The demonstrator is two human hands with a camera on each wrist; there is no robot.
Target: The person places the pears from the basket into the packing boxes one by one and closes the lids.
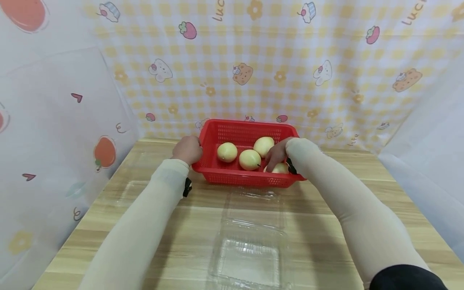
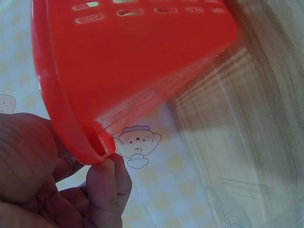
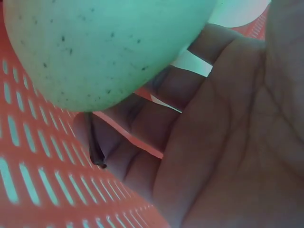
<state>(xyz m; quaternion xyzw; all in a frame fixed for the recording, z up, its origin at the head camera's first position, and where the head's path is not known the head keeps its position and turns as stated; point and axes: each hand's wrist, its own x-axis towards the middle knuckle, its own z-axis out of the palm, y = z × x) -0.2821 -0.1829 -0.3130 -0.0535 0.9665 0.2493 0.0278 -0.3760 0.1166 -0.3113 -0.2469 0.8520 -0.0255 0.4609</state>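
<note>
A red plastic basket (image 1: 241,178) with slotted walls stands on the table and holds several pale yellow pears. My left hand (image 1: 187,150) grips the rim at its left end, thumb and fingers pinching the edge (image 2: 90,154) in the left wrist view. Inside the right end, my right hand (image 1: 277,152) reaches over a pear (image 1: 280,168) at the front corner. In the right wrist view, its fingers (image 3: 156,121) curl behind this speckled pear (image 3: 104,52), whose dark stem points down. Three other pears, at the left (image 1: 227,152), middle (image 1: 250,160) and back (image 1: 264,146), lie beside it.
An open clear plastic clamshell box (image 1: 250,259) lies in front of the basket, its lid (image 1: 253,207) toward it. More clear plastic (image 1: 134,189) lies on the left of the wooden table (image 1: 326,225). A patterned cloth (image 1: 279,52) hangs close behind the basket.
</note>
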